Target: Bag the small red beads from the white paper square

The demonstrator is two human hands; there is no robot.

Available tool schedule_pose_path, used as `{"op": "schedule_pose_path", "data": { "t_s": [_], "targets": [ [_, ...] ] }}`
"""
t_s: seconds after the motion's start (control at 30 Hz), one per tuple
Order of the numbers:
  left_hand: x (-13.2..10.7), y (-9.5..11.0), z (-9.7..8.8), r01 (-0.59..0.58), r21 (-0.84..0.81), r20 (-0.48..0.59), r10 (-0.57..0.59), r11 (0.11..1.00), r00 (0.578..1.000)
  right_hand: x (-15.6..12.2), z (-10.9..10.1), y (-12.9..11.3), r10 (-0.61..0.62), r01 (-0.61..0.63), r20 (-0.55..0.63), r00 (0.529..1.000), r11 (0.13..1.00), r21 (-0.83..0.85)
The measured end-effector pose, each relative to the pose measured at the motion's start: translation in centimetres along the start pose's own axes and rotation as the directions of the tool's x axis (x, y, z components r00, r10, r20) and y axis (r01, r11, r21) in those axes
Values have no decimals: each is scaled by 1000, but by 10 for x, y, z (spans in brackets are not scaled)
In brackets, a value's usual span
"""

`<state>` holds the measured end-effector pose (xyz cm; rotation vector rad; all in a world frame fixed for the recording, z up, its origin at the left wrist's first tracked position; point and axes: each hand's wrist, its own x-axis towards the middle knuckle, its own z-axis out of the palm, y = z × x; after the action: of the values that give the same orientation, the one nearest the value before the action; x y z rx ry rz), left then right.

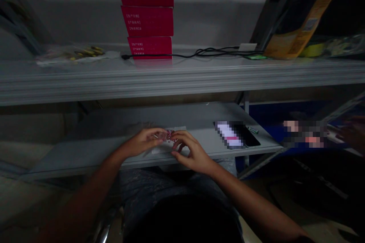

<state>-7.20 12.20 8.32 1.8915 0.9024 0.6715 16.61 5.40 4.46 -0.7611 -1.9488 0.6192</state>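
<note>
My left hand (pixel 144 141) and my right hand (pixel 191 151) meet over the near edge of a grey work surface (pixel 94 148). Between their fingertips sits a small pinkish-red item (pixel 170 136) in clear wrapping, too dim and small to name. Both hands have their fingers curled and pinched on it. A pale sheet or bag (pixel 159 148) lies under the hands. My forearms reach in from below, above my lap.
A phone (pixel 238 134) lies on the surface to the right. Above, a shelf (pixel 182 78) carries a stack of magenta boxes (pixel 147 11), a black cable (pixel 199 53), a bagged item (pixel 74 54) and a leaning yellow-and-black carton (pixel 299 11). Another person's hand (pixel 353 131) shows at the far right.
</note>
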Motion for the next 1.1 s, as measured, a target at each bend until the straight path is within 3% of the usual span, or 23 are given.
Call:
{"op": "schedule_pose_path", "data": {
  "t_s": [0.17,0.27,0.33,0.5,0.6,0.73,0.93,1.1],
  "targets": [
    [-25,-8,62,-1,-194,-38,-7,981,999,-11,7,5,-18,21,49,999,998,-63],
    [-37,-26,83,62,-260,-121,-97,964,988,-19,7,5,5,-4,17,1000,997,-83],
    [-44,-36,95,95,-327,-103,-135,940,985,-24,6,3,22,-22,-1,1000,996,-82],
    [-55,-50,119,110,-504,-25,-142,857,990,-33,1,-2,90,-90,168,982,996,-5],
    [-57,-51,124,135,-620,61,-124,773,990,-36,0,-1,152,-174,243,958,982,73],
    [-58,-50,123,185,-691,174,-88,699,981,-40,2,2,160,-186,239,958,978,91],
    [-60,-54,115,130,-448,97,-96,885,991,-42,1,1,107,-152,299,948,980,129],
    [-62,-51,109,84,-310,109,-52,947,993,-42,3,2,29,-84,435,900,991,106]
  ]
}}
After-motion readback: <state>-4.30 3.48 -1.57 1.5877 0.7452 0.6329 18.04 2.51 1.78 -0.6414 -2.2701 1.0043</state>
